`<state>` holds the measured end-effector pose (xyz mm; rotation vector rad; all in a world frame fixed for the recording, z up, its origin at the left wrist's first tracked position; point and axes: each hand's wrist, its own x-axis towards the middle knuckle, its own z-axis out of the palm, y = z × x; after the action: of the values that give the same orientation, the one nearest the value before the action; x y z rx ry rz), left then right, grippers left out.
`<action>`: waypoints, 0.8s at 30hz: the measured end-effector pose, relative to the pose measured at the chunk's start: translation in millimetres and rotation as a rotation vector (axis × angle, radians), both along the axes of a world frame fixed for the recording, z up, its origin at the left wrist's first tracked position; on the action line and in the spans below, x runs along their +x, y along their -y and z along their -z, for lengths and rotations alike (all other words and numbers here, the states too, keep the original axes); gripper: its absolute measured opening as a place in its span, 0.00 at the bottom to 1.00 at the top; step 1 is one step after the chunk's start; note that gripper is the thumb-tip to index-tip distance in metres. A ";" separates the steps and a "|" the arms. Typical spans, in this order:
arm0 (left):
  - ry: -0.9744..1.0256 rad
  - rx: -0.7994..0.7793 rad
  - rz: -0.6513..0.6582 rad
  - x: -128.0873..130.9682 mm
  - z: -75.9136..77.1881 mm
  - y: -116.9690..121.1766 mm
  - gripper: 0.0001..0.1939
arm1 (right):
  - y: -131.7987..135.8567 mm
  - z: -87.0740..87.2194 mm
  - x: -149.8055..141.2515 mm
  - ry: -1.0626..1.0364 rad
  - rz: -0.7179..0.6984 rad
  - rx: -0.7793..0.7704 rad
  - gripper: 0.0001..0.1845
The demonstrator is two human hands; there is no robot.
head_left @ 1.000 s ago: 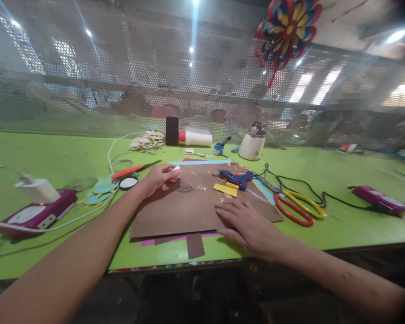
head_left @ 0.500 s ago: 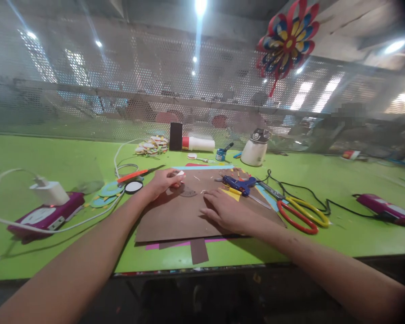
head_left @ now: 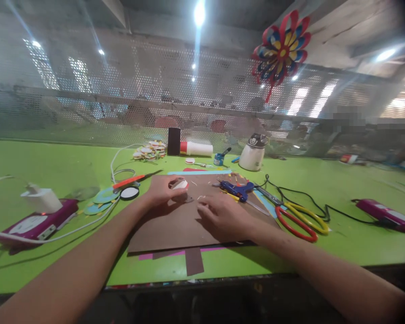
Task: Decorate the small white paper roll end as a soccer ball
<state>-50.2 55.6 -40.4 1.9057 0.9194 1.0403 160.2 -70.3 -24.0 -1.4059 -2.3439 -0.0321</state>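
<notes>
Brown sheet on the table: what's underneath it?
Light-blue paper shows past the far edge of the brown sheet; pink paper and a brown strip poke out at the near edge. Anything under the middle is covered and can't be seen.

Ceiling lights (head_left: 200, 14) glare hazily (with long streaks).

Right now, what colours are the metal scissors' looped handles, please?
One red loop and one yellow loop, shown in the head view.
</notes>
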 end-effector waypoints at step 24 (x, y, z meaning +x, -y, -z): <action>-0.718 0.177 0.334 24.8 -23.7 59.0 0.40 | -10.5 4.2 33.9 -0.507 0.211 0.091 0.11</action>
<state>-25.4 -3.4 -16.6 2.5355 0.8489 0.2279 194.0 -59.8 -28.2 -1.4127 -1.7587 0.1401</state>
